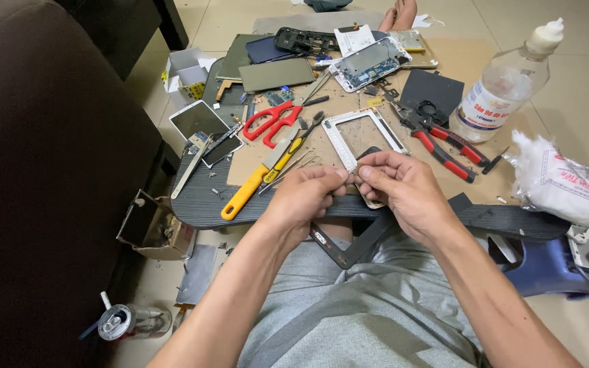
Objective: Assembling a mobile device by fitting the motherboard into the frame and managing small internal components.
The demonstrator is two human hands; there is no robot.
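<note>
My left hand (306, 194) and my right hand (403, 187) meet over the near edge of a small dark lap table (202, 201). Both pinch a small phone part (361, 178) between fingertips; most of it is hidden by the fingers. Just beyond the hands lies a white phone frame (363, 136) on a sheet of cardboard (240, 167). To the left of my left hand lie a yellow-handled utility knife (257, 182) and thin tweezers (294, 167).
Red scissors (273, 121), red-handled pliers (441, 143), an opened phone body (369, 63), dark panels and a phone screen (202, 126) crowd the table. A clear plastic bottle (502, 88) and a white bag (560, 184) stand right. A brown sofa (42, 170) rises left; a can (127, 322) sits on the floor.
</note>
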